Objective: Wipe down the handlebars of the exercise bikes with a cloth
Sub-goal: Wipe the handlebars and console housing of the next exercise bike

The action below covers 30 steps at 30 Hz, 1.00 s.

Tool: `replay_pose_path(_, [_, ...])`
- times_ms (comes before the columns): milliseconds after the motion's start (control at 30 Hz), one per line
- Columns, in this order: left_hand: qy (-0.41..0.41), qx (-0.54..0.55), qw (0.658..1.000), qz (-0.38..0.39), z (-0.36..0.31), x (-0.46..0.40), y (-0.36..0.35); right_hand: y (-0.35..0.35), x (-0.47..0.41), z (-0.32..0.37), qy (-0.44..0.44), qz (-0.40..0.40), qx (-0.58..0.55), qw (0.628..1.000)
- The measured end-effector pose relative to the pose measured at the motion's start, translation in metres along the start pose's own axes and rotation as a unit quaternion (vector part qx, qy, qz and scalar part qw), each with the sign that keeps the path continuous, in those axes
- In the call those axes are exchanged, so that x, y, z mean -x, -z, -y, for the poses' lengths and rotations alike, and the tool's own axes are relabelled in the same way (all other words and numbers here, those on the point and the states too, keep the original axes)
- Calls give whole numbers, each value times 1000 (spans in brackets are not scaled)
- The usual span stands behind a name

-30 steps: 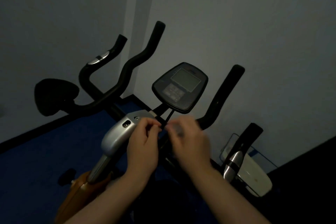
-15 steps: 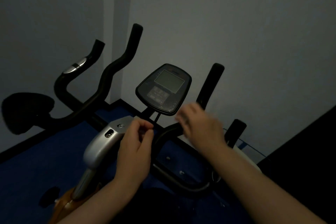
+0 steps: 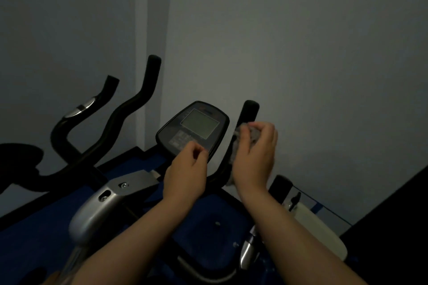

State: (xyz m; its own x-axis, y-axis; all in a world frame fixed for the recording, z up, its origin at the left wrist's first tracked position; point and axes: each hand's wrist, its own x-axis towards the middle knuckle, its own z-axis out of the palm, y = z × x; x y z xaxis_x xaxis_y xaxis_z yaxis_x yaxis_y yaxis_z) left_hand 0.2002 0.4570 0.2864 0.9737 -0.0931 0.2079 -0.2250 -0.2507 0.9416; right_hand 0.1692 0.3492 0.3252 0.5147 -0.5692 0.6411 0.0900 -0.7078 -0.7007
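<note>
In dim light an exercise bike stands before me with a console between black handlebars. My right hand grips a grey cloth wrapped round the upright right handlebar, just below its tip. My left hand hovers in front of the console's lower edge with fingers loosely curled, holding nothing. The left handlebar rises free on the left. A second pair of black bars with a silver sensor stands further left.
A black saddle sits at the far left. The bike's silver stem is below my left hand. A pale housing lies at the lower right over the blue floor. Grey walls meet in a corner behind.
My right hand has moved from the middle, up and to the right, onto the right handlebar with the cloth. My left hand has lifted slightly toward the console. The view shifted right.
</note>
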Motion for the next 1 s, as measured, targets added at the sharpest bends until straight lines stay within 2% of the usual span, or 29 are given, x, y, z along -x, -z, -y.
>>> replay_pose_path(133, [7, -47, 998, 43, 5, 3, 4, -13, 43, -5, -27, 64, 24, 997])
replay_pose_path(200, [10, -76, 994, 83, 6, 1, 6, -7, 48, -3, -74, 81, -34, 993])
replay_pose_path(233, [6, -97, 990, 99, 7, 1, 6, -3, 42, 0, -95, 66, -83, 990])
replay_pose_path(333, [-16, -144, 983, 110, 8, 3, 6, 7, -4, 18, -73, -93, -161, 980])
replay_pose_path(400, [-25, -147, 984, 97, 7, 4, 6, 2, -38, 26, -60, -120, -172, 976])
replay_pose_path(500, [-34, -147, 984, 92, 7, 5, 7, -19, -41, 20, -65, -84, -113, 988])
replay_pose_path(600, [-31, -129, 987, 93, 8, 6, 7, -27, 6, -4, -131, -55, -37, 989])
replay_pose_path(667, [-33, -137, 986, 93, 8, 6, 6, -21, 11, -10, -146, -30, -3, 989])
replay_pose_path(767, [-50, -175, 979, 95, 6, 6, 3, -9, -34, 9, -95, -95, -71, 988])
replay_pose_path(833, [-56, -187, 977, 90, 6, 7, 3, -12, -56, 20, -84, -101, -96, 987])
replay_pose_path(1000, [-44, -184, 977, 95, 5, 7, 4, -23, 9, -3, -166, -4, 33, 986])
